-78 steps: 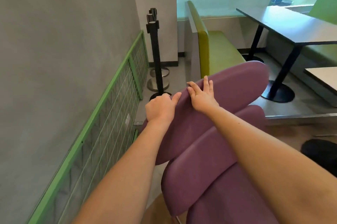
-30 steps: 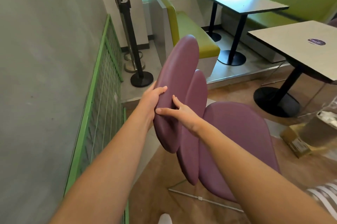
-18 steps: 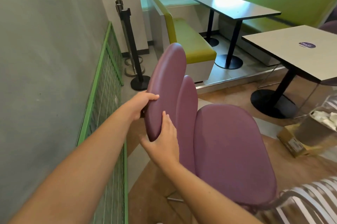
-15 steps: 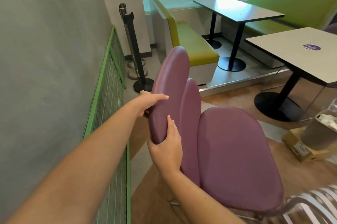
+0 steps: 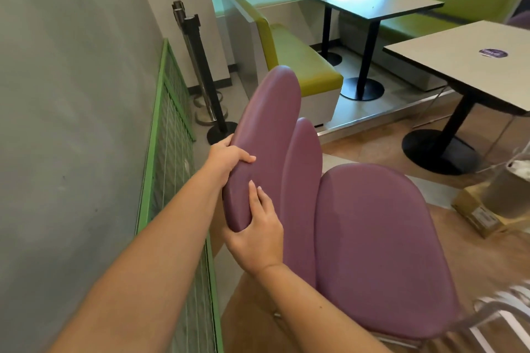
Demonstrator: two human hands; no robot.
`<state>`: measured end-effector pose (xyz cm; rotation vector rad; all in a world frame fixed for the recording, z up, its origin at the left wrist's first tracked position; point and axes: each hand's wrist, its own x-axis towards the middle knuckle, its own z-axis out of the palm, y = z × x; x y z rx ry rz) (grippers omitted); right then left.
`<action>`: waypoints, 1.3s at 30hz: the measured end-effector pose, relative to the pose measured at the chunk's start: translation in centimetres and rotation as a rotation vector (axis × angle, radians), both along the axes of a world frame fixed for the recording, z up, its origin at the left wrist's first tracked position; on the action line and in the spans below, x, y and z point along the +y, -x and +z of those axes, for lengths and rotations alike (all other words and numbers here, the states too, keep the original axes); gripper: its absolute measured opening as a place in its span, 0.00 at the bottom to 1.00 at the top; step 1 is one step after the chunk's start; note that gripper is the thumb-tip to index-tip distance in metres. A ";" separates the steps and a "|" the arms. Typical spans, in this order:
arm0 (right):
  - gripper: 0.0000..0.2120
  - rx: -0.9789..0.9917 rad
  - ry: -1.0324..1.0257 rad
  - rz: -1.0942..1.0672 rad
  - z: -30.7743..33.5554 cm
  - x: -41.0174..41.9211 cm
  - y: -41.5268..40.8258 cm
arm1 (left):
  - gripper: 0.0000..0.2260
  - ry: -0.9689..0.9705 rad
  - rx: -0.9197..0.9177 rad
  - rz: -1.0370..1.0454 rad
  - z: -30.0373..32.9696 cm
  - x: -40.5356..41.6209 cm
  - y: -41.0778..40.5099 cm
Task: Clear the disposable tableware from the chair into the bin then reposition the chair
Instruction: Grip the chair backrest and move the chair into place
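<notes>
- Your left hand [image 5: 226, 156] wraps the far edge of the purple chair [image 5: 372, 249] backrest, fingers curled over its padding.
- Your right hand [image 5: 256, 233] cups the backrest's near lower end, thumb pressed on top.
- The chair stands just beside the green mesh panel [image 5: 172, 151], near the bin [image 5: 513, 194] at right.

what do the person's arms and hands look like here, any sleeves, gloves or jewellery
Both forearms are bare along all that shows, with no sleeve in view. The left hand and the right hand wear no gloves, and no rings, watch or bracelet can be seen. The nails on the right hand's fingertips look short and pale. No markings show on either arm.
</notes>
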<state>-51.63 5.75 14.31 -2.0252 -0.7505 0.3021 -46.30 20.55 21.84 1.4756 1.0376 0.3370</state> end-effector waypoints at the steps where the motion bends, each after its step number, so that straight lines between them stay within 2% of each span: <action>1: 0.46 0.010 0.001 0.001 0.0 0.6 0.2 | 0.38 -0.003 -0.001 0.005 0.0 0.5 0.1; 9: 0.46 0.023 -0.011 -0.027 0.1 1.4 1.0 | 0.40 0.002 -0.004 0.023 0.5 0.6 0.8; 18: 0.45 0.009 -0.021 0.060 0.4 -4.8 2.3 | 0.41 0.029 -0.022 0.136 0.9 -5.2 4.4; 24: 0.45 0.011 -0.050 0.175 0.3 -9.4 2.7 | 0.40 0.072 -0.104 0.268 0.6 -9.4 6.7; 30: 0.46 -0.061 -0.030 0.258 0.2 -11.9 2.1 | 0.35 0.057 -0.138 0.351 0.7 -12.2 7.6; 39: 0.45 -0.185 -0.055 0.277 -0.7 -10.6 -0.8 | 0.37 0.089 -0.187 0.421 0.3 -10.9 5.3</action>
